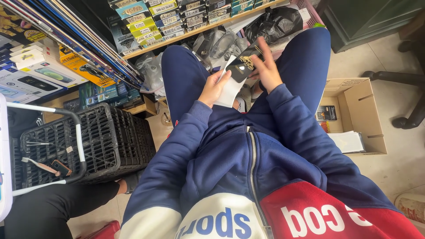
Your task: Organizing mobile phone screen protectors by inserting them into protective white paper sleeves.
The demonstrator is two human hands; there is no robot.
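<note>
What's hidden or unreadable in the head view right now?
- White flat pack: lower end hidden by the left hand.
- Black packet: its far edge is blurred, covered by the right hand.
- Cardboard box: contents too small to identify.
- Black crate: partly behind a rail.

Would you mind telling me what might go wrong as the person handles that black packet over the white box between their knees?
1. The black packet is pinched only by the right hand fingertips; it might slip to the floor between the knees.
2. The left hand grips the white box at one edge, so it could tip.
3. The open cardboard box sits close beside the leg and may get kicked.
</note>
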